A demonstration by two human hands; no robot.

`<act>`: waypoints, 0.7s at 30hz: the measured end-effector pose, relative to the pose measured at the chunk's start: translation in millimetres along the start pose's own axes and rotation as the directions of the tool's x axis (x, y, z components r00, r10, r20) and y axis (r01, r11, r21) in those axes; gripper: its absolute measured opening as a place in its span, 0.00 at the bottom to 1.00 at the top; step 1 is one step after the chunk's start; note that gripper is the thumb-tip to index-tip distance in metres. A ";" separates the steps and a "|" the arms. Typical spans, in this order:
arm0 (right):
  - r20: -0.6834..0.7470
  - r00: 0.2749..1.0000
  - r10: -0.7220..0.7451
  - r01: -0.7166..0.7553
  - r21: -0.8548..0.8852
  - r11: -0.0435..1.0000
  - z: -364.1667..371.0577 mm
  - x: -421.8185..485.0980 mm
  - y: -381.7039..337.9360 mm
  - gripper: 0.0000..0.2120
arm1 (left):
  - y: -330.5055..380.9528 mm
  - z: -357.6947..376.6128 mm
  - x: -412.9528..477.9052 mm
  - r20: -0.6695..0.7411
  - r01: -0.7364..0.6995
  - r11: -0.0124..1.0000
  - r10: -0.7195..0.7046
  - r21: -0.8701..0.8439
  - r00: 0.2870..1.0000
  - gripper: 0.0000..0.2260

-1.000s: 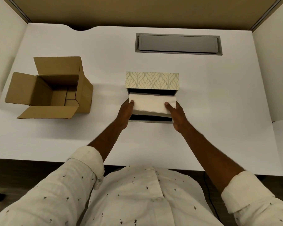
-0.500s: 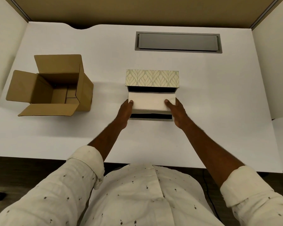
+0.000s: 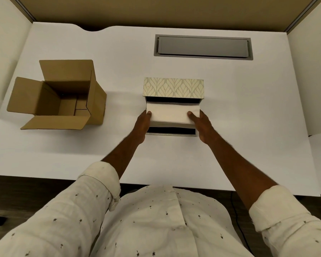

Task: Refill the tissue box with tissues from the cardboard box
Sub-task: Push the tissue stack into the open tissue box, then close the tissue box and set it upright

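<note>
A white stack of tissues [image 3: 170,113] sits partly inside the open tissue box [image 3: 171,133], whose leaf-patterned lid [image 3: 173,88] stands raised at the far side. My left hand [image 3: 143,123] grips the stack's left end and my right hand [image 3: 201,125] grips its right end, thumbs on top. Dark gaps of the box interior show in front of and behind the stack. The brown cardboard box [image 3: 63,95] stands open at the left, and no tissues are visible inside it.
The white desk [image 3: 248,127] has a grey cable hatch [image 3: 202,47] at the back centre. White partitions close in both sides. The desk's front edge runs just before my torso.
The tissue stack has sunk a little lower and further back into the tissue box, held by both hands. The cardboard box has stayed put.
</note>
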State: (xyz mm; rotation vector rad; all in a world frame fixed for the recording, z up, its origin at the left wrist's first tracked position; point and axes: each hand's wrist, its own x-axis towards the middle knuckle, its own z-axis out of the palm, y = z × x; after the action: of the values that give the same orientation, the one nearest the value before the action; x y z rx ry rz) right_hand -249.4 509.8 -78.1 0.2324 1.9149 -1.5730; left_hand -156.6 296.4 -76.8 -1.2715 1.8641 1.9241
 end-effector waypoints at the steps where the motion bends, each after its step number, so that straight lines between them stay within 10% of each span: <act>1: -0.002 1.000 0.002 -0.002 0.006 1.000 0.6 -0.1 -0.2 0.24 | 0.4 -0.2 0.3 0.001 0.000 1.000 0.000 0.010 1.000 0.21; 9: -0.050 0.997 0.059 -0.061 -0.039 0.997 -2.5 1.5 -5.3 0.33 | 1.7 -9.2 -7.9 0.040 -0.044 0.993 0.040 0.110 0.998 0.28; 13: -0.335 0.941 -0.033 -0.009 -0.123 0.992 -13.5 -8.4 -14.1 0.34 | -8.3 -15.4 -28.5 -0.110 -0.268 0.935 0.299 0.231 0.948 0.25; 17: -0.532 0.753 -0.387 0.241 -0.323 0.915 -13.9 -15.8 -35.5 0.24 | -22.6 -15.8 -52.2 -0.079 -0.656 0.573 0.780 0.492 0.621 0.16; 21: -0.114 0.731 -0.673 0.461 -0.645 0.610 7.5 -1.2 -73.4 0.23 | -22.8 1.2 -55.5 0.329 -0.699 0.179 0.783 0.692 0.527 0.21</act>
State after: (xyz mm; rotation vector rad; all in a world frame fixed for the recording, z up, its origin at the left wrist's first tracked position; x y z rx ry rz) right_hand -283.4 483.5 -18.2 -0.4703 2.8707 -1.2481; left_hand -108.0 325.4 -56.9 -0.0670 3.2255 0.8488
